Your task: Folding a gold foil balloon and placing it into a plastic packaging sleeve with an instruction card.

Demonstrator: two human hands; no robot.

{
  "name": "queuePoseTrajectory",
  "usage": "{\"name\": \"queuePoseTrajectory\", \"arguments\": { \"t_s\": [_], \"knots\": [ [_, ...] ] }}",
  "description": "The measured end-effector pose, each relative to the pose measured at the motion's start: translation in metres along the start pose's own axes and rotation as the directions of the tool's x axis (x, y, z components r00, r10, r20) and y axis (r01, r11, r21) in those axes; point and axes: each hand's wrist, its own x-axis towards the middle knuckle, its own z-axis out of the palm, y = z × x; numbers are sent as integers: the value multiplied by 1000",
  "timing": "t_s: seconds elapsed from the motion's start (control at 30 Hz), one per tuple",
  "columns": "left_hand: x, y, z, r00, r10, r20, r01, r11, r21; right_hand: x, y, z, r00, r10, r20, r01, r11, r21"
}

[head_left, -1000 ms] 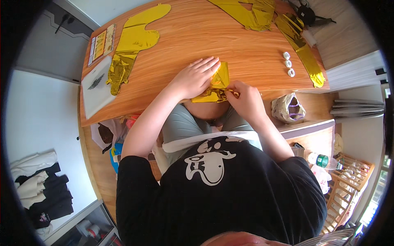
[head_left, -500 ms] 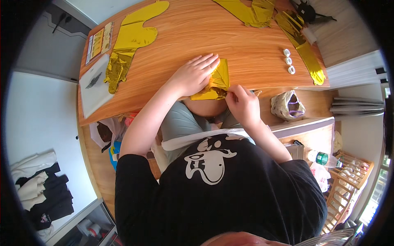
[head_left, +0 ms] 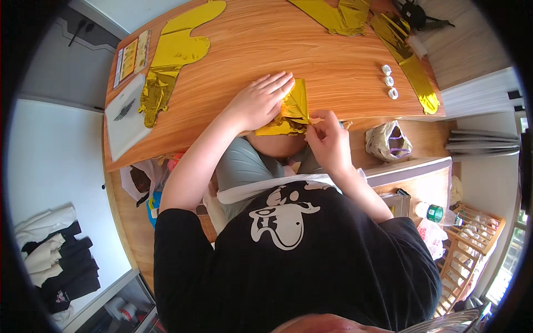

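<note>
A folded gold foil balloon [head_left: 298, 101] lies at the table's near edge, its lower part crumpled and reaching past the edge. My left hand [head_left: 260, 104] rests flat across its left side, fingers stretched out and close together. At the crumpled lower right corner, the thumb and fingertips of my right hand [head_left: 330, 143] pinch the foil. The exact spot of the pinch is partly hidden by the fingers.
Flat gold foil balloons lie at the table's left [head_left: 176, 49], far side [head_left: 344, 18] and right [head_left: 411, 69]. White rolls [head_left: 389, 81] stand in a row at right. A clear plastic sleeve [head_left: 125, 119] lies at left. A bag [head_left: 388, 141] sits below the right edge.
The right hand's index finger has straightened a little while the hand stays at the foil's corner. The left hand remains flat on the foil. The whole view has shifted slightly.
</note>
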Motion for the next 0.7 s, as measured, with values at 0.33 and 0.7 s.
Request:
{"name": "queuePoseTrajectory", "arguments": {
  "t_s": [0.33, 0.7],
  "knots": [
    [0, 0, 1, 1000, 12, -8, -12, 1000, -9, -12, 31, -3, 963, -256, 80, 265, 951, -156],
    [0, 1, -2, 1000, -10, -8, 9, 998, -55, 25, 13, -40, 794, -508, 333, 602, 730, -323]
  ]
}}
